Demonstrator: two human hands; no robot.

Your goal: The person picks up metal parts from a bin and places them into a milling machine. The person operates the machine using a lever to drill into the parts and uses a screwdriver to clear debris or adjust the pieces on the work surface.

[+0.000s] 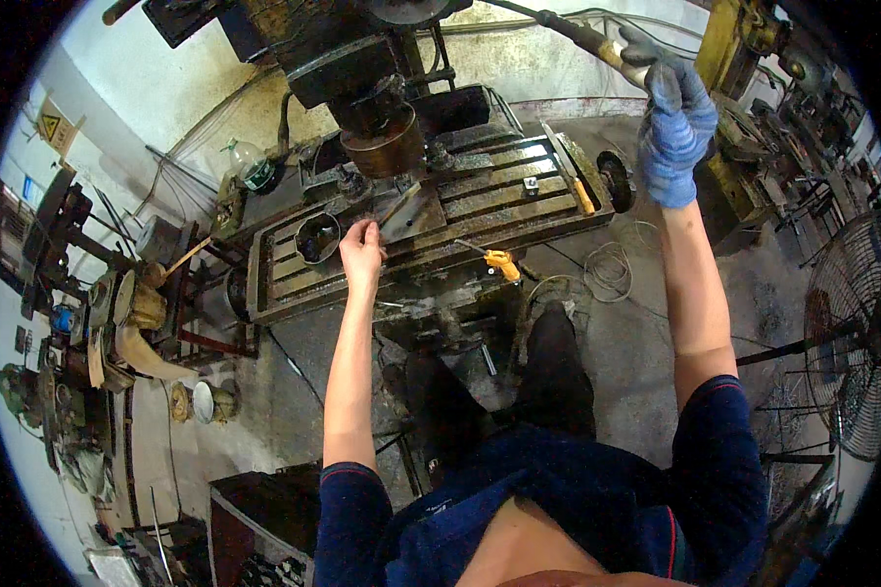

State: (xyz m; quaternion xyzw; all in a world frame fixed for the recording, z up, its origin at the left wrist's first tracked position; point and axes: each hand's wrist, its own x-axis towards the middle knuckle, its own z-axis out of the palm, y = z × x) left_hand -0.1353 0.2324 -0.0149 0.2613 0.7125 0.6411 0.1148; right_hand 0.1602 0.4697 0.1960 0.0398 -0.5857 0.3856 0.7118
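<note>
Apparently mid-course, with both hands engaged at the slotted machine table (489, 202). Already in place: the slim brush-like tool (401, 202) at the bare left hand (362, 252), fingers drawn together in a pinch, seemingly on its near end; the lever (592, 41) in the gloved right hand (677, 127), fingers curled around its pale end, raised well apart from the left. Far end of the tool angled away over the flat grey plate (426, 214), below the rusty round spindle part (382, 147). Too small to tell: contact between tool and plate, or any finish on the surface. Just left of the left hand, on the table, a round pot (318, 238) with dark contents. Left to do, by judgement: tool not yet laid down, lever not yet released, no finished result on show. Untouched for now: the orange air gun (502, 264) at the front edge, and the orange-handled file (570, 174) near the right end.
</note>
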